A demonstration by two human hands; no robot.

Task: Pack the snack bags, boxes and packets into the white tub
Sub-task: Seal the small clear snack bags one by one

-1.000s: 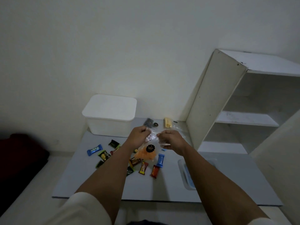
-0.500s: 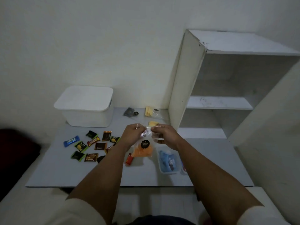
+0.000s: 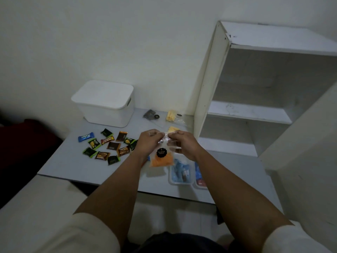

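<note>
My left hand and my right hand both pinch the top of a clear snack bag with orange chips and a round black label. It hangs above the middle of the grey table. The white tub stands at the back left with its lid on. Several small snack packets lie spread left of my hands, among them a blue one. Two clear bags with yellow snacks lie at the back.
A clear tray with blue packets sits on the table under my right forearm, next to a red-and-blue packet. A white shelf unit stands at the right. A small dark bag lies near the tub. A dark red cushion is at the left.
My hands keep hold of the orange snack bag's top. The view has shifted, so the table and tub sit further right and lower than half a second ago.
</note>
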